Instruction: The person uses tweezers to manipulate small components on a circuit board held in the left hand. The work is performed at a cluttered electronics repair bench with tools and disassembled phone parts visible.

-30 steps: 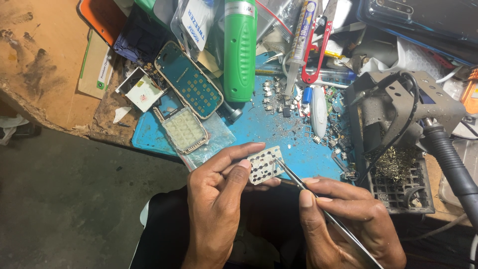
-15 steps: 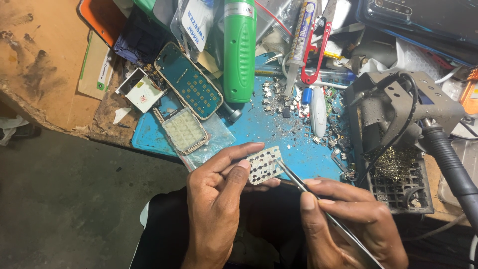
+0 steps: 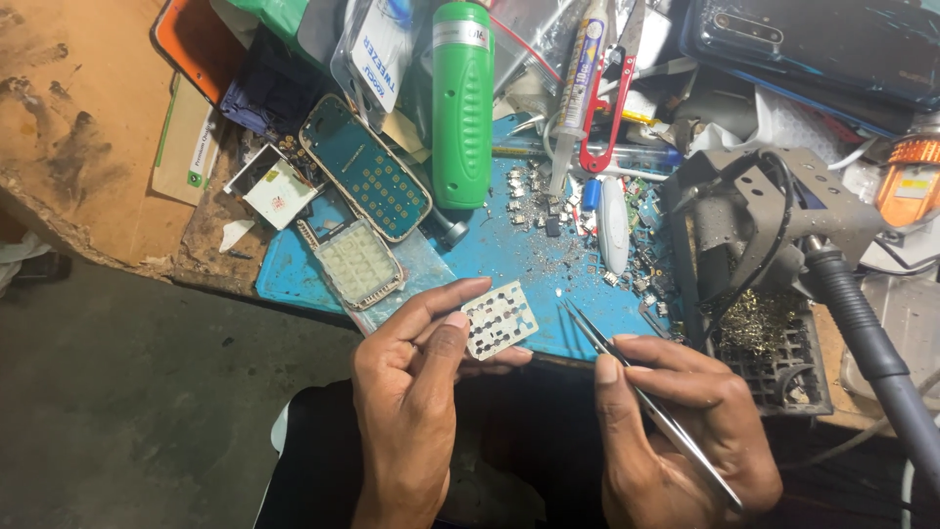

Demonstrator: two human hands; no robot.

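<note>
1. The left hand (image 3: 411, 392) is closed around a small white keypad sheet (image 3: 499, 319); thumb and fingers pinch its left edge and hold it up over the near edge of the counter (image 3: 88, 127). Only one edge is held, so I think a push from the side could bend the thin sheet or make it slip out and drop to the dark floor (image 3: 147, 411) below the hands.
2. The right hand (image 3: 676, 431) is closed on metal tweezers (image 3: 627, 377). The tips stand just right of the sheet, a little apart from it. If they come in too steeply, they may scratch or pierce the sheet.
3. Whether the tips hold some small part I cannot tell; only a bright glint shows there. The back end of the tweezers is hidden behind the right hand.
4. Just beyond the hands lies a blue mat (image 3: 529, 260) with many tiny loose parts (image 3: 548, 201). A careless wrist could sweep them off. What they are is too small to make out.
5. Beyond the left hand lie a grey keypad frame (image 3: 357, 263) and a teal phone housing (image 3: 364, 167). Farther on stands a green cylinder (image 3: 461, 103).
6. Right of the right hand, a soldering iron holder (image 3: 764, 225) stands with its cable (image 3: 862, 333), which is cut off by the picture edge. Whether it is hot I cannot tell.
</note>
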